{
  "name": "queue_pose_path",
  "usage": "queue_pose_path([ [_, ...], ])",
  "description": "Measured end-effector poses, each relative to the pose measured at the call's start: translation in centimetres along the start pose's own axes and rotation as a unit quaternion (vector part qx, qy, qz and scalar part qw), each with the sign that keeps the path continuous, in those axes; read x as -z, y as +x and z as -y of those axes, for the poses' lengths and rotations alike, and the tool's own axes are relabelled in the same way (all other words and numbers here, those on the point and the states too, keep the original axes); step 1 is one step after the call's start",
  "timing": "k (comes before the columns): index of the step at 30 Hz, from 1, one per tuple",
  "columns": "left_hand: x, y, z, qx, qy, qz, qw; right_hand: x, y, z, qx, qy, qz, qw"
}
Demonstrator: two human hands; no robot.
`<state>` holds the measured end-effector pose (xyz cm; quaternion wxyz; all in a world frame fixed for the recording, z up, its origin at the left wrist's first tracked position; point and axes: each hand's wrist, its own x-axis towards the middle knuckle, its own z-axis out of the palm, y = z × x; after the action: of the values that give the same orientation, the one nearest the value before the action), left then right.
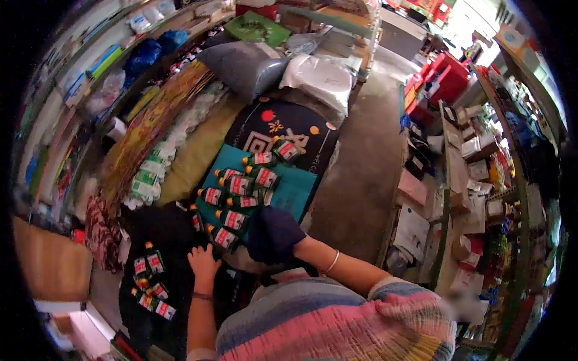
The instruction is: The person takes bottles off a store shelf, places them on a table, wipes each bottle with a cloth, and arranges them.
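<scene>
My left hand (205, 265) is reaching palm-down just off the near left corner of the teal mat (295, 183). Its fingers are spreading apart and grasping nothing; they are hovering or resting by the nearest bottles, and whether they are touching the dark surface beneath, I cannot tell. A thin dark band (202, 296) is circling that wrist. My right forearm (355, 275), wearing a pale bangle (332, 262), is extending to the near right edge of the teal mat. A dark blue cloth (273, 234) is covering my right hand there, so I cannot tell whether those fingers are clenching it or lying loose.

The mat bottles (234, 220), green with red-and-white labels and orange or red caps, are lying on their sides in a close cluster over the left and middle of the teal mat. One bottle (286, 150) is lying at its far edge. More bottles (155, 262) of the same look are lying in a loose group on black fabric (174, 225), left of the teal mat and nearer me.

A black patterned mat (322, 129) is showing beyond the teal mat. A grey sack (244, 67) and a white bag (319, 78) are lying farther beyond it. Wrapped packs (145, 180) are lying to its left; loaded shelves (448, 180) are standing to its right, across a strip of brown floor (361, 174).
</scene>
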<state>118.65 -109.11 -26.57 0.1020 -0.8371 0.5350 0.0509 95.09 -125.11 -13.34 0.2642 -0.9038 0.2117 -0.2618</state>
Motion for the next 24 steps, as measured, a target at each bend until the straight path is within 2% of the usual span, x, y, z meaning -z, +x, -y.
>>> queue_pose_path([
  [4, -0.1, 0.8, 0.6, -0.010, -0.027, 0.036, 0.999, -1.5, -0.2, -1.3, -0.025, 0.036, 0.012, 0.999],
  [8, -0.7, 0.8, 0.7, -0.011, -0.030, 0.008, 0.999, -1.7, -0.1, -0.8, -0.009, 0.044, -0.013, 0.999],
  [10, -0.5, 0.6, 0.6, -0.017, -0.024, 0.011, 1.000, 0.1, 0.3, 0.5, -0.017, 0.045, 0.038, 0.998],
  [11, 0.0, 0.6, 0.5, 0.002, -0.045, 0.017, 0.999, 0.9, 0.5, 1.1, -0.021, 0.045, 0.064, 0.997],
  [13, 1.1, 0.5, 0.7, 0.041, -0.084, 0.028, 0.995, 0.3, 0.2, 0.6, 0.007, 0.040, 0.025, 0.999],
  [17, 2.1, -0.5, 1.9, 0.097, -0.198, -0.056, 0.974, -0.9, -0.1, 0.3, -0.011, 0.049, 0.003, 0.999],
  [19, 2.4, -1.0, 3.4, 0.113, -0.229, -0.090, 0.963, -3.4, 0.4, -1.1, -0.059, 0.322, 0.025, 0.945],
  [20, 5.3, -1.7, 4.0, 0.167, -0.299, -0.036, 0.939, -3.0, 0.6, -0.6, -0.068, 0.329, 0.026, 0.942],
  [21, 6.3, -2.4, 5.0, 0.157, -0.367, -0.030, 0.916, -2.6, 0.8, -0.2, -0.077, 0.336, 0.026, 0.938],
  [23, 7.9, -3.7, 5.8, 0.127, -0.509, -0.052, 0.850, 2.0, 2.2, 3.4, -0.058, 0.087, -0.006, 0.995],
  [24, 8.5, -4.6, 5.7, 0.106, -0.580, -0.079, 0.804, 1.6, 2.3, 2.8, -0.004, 0.031, -0.002, 1.000],
])
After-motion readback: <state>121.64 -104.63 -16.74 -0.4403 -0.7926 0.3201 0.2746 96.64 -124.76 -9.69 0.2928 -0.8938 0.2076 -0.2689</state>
